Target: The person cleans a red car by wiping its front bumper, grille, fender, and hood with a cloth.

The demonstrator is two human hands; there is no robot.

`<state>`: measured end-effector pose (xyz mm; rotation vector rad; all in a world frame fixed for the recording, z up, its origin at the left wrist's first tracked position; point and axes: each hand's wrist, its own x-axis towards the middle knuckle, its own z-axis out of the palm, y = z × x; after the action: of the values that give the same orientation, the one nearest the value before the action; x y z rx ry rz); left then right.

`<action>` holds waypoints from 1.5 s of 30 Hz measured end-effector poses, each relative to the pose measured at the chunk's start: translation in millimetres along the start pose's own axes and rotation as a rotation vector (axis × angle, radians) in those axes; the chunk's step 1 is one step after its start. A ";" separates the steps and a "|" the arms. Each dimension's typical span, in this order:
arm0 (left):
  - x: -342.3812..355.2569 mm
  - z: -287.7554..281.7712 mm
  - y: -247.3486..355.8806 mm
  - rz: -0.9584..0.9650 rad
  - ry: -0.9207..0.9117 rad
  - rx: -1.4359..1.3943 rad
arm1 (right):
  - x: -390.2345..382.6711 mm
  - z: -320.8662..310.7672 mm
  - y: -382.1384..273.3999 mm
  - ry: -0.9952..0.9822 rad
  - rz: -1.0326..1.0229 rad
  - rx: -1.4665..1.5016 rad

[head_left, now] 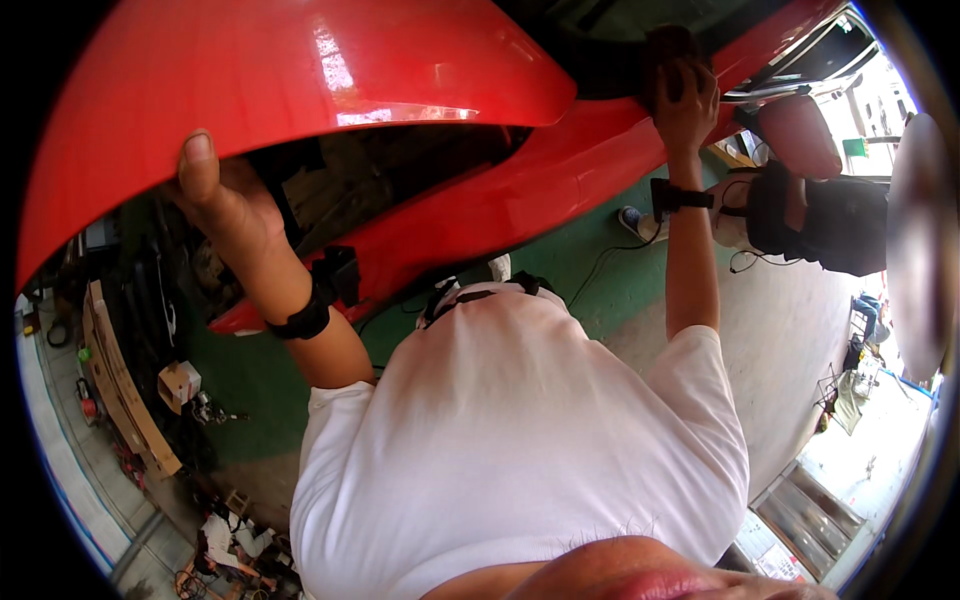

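Note:
My left hand (220,195) grips the lower edge of a raised red hood (260,60), thumb outside and fingers underneath. Below the hood a dark opening shows parts I cannot make out, above the red body panel (560,180). At the upper right my right hand (685,110) has its fingers curled on a dark brown object (668,48), possibly a cloth or pad, by the dark windscreen (600,40) and the red pillar. A black band is strapped on each of my forearms.
A red side mirror (800,135) juts out at the right, near another person with a black bag (835,230). Cardboard pieces (125,380), a small box (178,385) and clutter lie on the left. Cables hang over the green floor (250,380). A metal grate (805,520) is at the lower right.

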<state>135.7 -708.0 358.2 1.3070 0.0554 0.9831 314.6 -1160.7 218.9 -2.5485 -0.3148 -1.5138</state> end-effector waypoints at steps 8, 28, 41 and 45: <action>1.1 -0.9 3.6 -0.011 -0.043 -0.065 | -108.4 -18.6 -110.3 -0.083 0.329 0.368; -104.9 -161.8 -83.6 -0.175 -0.537 0.907 | -140.4 -29.2 -163.5 -0.214 0.194 0.414; -134.1 -162.3 -139.0 -0.148 -0.624 0.854 | -103.9 -43.2 -103.0 -0.414 0.179 0.322; -132.4 -156.5 -137.3 -0.220 -0.601 0.955 | -111.4 -40.3 -133.2 -0.390 0.379 0.380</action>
<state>47.4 -661.1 132.7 2.3684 0.2192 0.3092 193.9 -1052.9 144.0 -2.3978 -0.1340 -0.7425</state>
